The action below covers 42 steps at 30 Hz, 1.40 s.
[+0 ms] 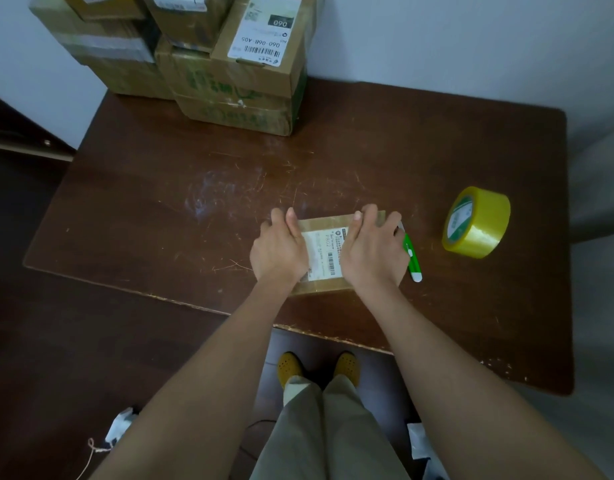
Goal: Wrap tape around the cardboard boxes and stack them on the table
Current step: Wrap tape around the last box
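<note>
A small flat cardboard box [324, 251] with a white shipping label lies near the front edge of the dark wooden table [194, 188]. My left hand [279, 249] lies over its left side, fingers bent over the far edge. My right hand [373, 249] covers its right side the same way, thumb on the top face. A roll of yellow packing tape [476, 221] stands on its edge at the right, apart from both hands. A green and white cutter [412, 259] lies just right of my right hand.
A stack of several taped cardboard boxes [229, 64] stands at the table's far left corner against the white wall. My legs and yellow shoes [317, 367] are below the front edge. Scraps of white packaging [120, 424] lie on the dark floor.
</note>
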Tool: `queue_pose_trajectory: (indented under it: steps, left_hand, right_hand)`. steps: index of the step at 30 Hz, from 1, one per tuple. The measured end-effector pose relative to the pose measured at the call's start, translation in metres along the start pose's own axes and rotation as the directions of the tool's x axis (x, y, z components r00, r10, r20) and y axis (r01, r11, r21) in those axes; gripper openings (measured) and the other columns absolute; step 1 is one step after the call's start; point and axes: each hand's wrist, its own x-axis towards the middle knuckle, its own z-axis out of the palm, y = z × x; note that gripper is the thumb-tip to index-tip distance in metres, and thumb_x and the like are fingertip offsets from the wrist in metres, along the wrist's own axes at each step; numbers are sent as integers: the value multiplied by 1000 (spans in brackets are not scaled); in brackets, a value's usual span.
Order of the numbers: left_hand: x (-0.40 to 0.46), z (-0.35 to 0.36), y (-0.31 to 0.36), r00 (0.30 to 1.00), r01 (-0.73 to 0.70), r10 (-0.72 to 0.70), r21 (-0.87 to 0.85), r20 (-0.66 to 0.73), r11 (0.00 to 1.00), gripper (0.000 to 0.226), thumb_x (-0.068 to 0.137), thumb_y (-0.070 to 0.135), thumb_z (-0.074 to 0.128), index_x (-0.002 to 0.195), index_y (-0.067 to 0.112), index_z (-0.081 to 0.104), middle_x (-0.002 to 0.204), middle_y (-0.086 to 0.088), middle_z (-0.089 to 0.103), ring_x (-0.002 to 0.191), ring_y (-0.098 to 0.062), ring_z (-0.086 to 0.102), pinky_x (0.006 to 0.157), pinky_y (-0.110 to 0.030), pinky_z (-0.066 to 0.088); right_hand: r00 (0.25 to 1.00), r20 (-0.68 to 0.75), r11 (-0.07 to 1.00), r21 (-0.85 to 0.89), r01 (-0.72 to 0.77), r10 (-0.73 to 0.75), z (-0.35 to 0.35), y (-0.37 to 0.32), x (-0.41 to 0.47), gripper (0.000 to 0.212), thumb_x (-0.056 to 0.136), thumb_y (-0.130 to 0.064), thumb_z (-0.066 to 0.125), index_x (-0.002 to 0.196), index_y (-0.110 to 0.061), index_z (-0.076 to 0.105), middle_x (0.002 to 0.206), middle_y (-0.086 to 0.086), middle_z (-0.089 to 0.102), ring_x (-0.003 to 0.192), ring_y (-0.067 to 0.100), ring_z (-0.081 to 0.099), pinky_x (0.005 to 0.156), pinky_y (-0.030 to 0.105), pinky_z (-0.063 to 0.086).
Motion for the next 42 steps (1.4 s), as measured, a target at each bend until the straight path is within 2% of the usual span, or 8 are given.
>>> queue_pose_trajectory:
  steps: [8,13,16,20,27,31,36,42]
  left_hand:
    - [-39,-17,-10,971,225,-231,99,54,969,55,102,54,27,113,10,57,109,-14,65,104,-37,61,75,-37,35]
    - [-30,-26,2,990,16,-35,130,139,991,49,105,43,29,121,6,57,117,-14,59,103,-34,60,83,-40,43]
    - [-26,-21,5,924,55,-66,39,377,998,63,101,60,22,97,9,58,93,-7,60,90,-27,58,77,-35,43]
    - [-29,-17,7,909,156,-95,-120,406,980,66,100,60,23,77,8,57,73,-5,57,78,-24,55,59,-29,38]
    - [-44,-8,19,876,400,-201,-427,439,811,63,103,54,29,124,3,61,107,-4,61,102,-18,54,84,-29,37]
    - [-46,-13,14,872,444,-256,-451,418,774,62,104,51,30,127,1,59,124,-10,63,107,-20,56,88,-29,39]
    - [-40,-43,28,880,439,-212,-559,425,703,50,103,53,33,100,14,66,108,-3,70,101,-20,63,97,-38,50]
    - [-25,-115,58,959,210,5,-728,282,653,43,96,54,53,89,17,74,89,3,76,78,-9,68,72,-27,55]
  right_hand:
    - [988,-26,816,560,140,-152,-30,26,29,44,104,-25,45,147,-23,38,137,8,45,128,23,38,99,33,34]
    - [861,279,581,646,-496,425,-30,34,-6,53,103,-36,46,148,-12,32,150,16,28,138,36,27,109,43,30]
    - [812,499,383,717,-582,301,-17,37,-28,64,98,-51,44,152,-20,28,154,8,32,134,30,42,109,51,40]
    - [820,570,35,820,-572,45,-28,55,-23,46,107,-34,41,153,-33,33,144,-9,48,135,13,45,113,44,38]
    - [735,640,427,743,-516,-225,-13,58,-47,73,102,-55,39,157,-44,-8,162,-13,25,146,12,29,110,29,27]
    - [709,666,388,732,-560,-232,-14,57,-49,73,96,-65,38,153,-53,-6,162,-12,28,146,15,33,120,44,28]
    - [857,455,421,845,-330,-241,-53,41,-30,89,72,-91,45,149,-59,13,164,-22,12,152,8,17,123,50,23]
    - [943,299,270,929,-252,-145,-115,3,-12,59,94,-66,47,149,-52,31,135,-18,57,119,4,58,102,43,49]
